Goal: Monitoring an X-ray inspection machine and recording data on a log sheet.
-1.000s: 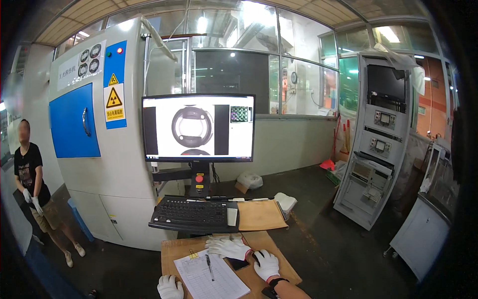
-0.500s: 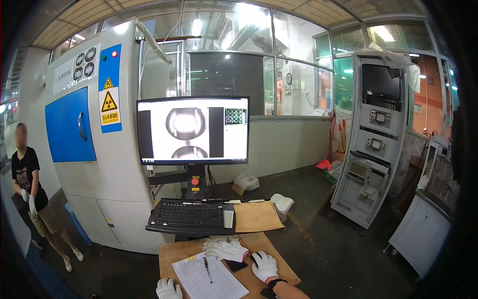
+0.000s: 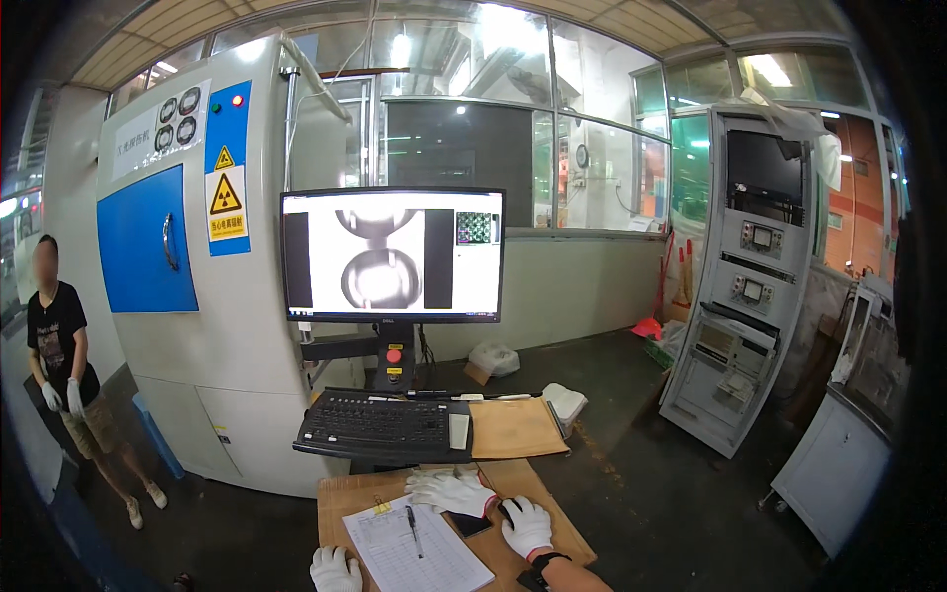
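Observation:
My right hand [image 3: 526, 526], in a white knit glove with a dark strap on its wrist, lies over a black computer mouse on the cardboard-topped table [image 3: 567, 528]; the glove hides most of the mouse. At the table's left edge rests my left hand [image 3: 335, 569], also gloved, with its fingers laid down and nothing in them. Between the hands are printed sheets [image 3: 434, 564] in a yellow clip, with a black pen [image 3: 413, 531] on top. Spare white gloves [image 3: 449, 490] lie beyond, partly over a flat black object [image 3: 470, 524]. The monitor [image 3: 392, 255] displays round grey shapes.
Past the table, a tray holds a black keyboard [image 3: 380, 426] and a tan pad [image 3: 515, 427]. A red button [image 3: 394, 356] sits under the monitor. A large cabinet [image 3: 202, 395] with a blue door stands left, beside a person [image 3: 61, 345]. An instrument rack [image 3: 740, 286] stands right.
On the monitor the round shapes have moved: the lower one now shows almost whole, the upper one is cut off. The view has shifted slightly. Both my hands stay in place.

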{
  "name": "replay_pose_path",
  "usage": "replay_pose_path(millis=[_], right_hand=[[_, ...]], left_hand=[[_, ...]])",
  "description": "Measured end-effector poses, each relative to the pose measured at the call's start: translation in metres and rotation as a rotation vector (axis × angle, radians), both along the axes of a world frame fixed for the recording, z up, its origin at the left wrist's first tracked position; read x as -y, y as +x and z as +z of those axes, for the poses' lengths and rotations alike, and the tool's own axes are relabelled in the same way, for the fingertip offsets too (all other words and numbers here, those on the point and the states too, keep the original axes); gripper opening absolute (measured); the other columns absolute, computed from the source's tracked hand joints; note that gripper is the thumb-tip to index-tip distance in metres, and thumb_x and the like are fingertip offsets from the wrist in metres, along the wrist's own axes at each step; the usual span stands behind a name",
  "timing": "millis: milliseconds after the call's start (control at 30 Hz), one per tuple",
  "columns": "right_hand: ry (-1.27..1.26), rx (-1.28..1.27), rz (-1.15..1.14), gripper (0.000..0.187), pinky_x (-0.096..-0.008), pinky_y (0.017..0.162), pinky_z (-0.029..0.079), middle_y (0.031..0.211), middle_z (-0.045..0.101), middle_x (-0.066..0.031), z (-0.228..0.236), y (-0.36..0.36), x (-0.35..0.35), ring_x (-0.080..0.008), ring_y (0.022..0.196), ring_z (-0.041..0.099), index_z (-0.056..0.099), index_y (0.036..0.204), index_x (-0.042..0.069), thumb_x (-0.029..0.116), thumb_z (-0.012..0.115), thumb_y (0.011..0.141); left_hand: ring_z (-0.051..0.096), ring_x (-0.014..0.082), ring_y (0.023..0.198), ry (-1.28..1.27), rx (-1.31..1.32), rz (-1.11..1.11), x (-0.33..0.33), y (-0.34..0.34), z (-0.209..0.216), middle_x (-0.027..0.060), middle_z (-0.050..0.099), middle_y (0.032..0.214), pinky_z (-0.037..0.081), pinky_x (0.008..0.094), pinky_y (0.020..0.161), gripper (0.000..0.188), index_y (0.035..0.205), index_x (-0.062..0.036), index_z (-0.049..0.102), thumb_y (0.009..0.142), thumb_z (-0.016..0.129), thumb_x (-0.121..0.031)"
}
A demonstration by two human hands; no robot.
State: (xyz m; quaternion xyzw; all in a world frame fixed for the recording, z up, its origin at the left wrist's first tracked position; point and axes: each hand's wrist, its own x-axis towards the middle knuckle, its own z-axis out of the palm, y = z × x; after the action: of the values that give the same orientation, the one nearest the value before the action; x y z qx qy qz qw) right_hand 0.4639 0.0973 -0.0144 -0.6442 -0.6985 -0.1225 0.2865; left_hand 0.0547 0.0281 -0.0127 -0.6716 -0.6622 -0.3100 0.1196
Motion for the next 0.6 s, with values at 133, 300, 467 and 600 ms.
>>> replay_pose_path(millis=[133,300,467,600], right_hand=[[-0.001,0.004,0.002,0.046,-0.0513,0.084,0.052,0.127,0.062,-0.0099,-0.0009,-0.0002,-0.0011,-0.0364,0.099,0.064,0.064,0.126,0.020,0.031,0.071,0.082],[-0.024,0.005,-0.006,0.046,-0.0511,0.085,0.052,0.129,0.062,-0.0103,-0.0010,-0.0010,-0.0008,-0.0362,0.100,0.064,0.064,0.126,0.019,0.031,0.071,0.082],[0.007,0.025,-0.007,0.046,-0.0517,0.085,0.052,0.128,0.062,-0.0111,-0.0017,-0.0014,-0.0018,-0.0363,0.100,0.064,0.064,0.126,0.019,0.030,0.071,0.082],[0.010,0.018,0.004,0.046,-0.0526,0.084,0.052,0.128,0.062,-0.0116,-0.0025,-0.0006,-0.0024,-0.0370,0.099,0.064,0.064,0.125,0.018,0.029,0.071,0.081]], left_hand=[[0.061,0.0383,0.117,0.001,-0.001,0.011,0.0003,0.0002,-0.0022,0.0170,0.067,0.119,0.051,0.0488,0.100,0.030,0.110,-0.0077,0.070,0.089,0.066,-0.029],[0.061,0.0382,0.118,-0.015,0.000,0.011,0.0010,-0.0006,0.0002,0.0171,0.068,0.119,0.051,0.0487,0.100,0.029,0.111,-0.0085,0.070,0.090,0.066,-0.029],[0.061,0.0383,0.118,-0.003,0.012,0.013,0.0024,0.0010,0.0063,0.0170,0.068,0.119,0.050,0.0490,0.101,0.028,0.110,-0.0088,0.070,0.090,0.065,-0.028],[0.060,0.0380,0.119,-0.039,0.012,0.011,-0.0010,-0.0010,0.0003,0.0163,0.068,0.121,0.050,0.0486,0.102,0.028,0.110,-0.0087,0.069,0.091,0.064,-0.028]])
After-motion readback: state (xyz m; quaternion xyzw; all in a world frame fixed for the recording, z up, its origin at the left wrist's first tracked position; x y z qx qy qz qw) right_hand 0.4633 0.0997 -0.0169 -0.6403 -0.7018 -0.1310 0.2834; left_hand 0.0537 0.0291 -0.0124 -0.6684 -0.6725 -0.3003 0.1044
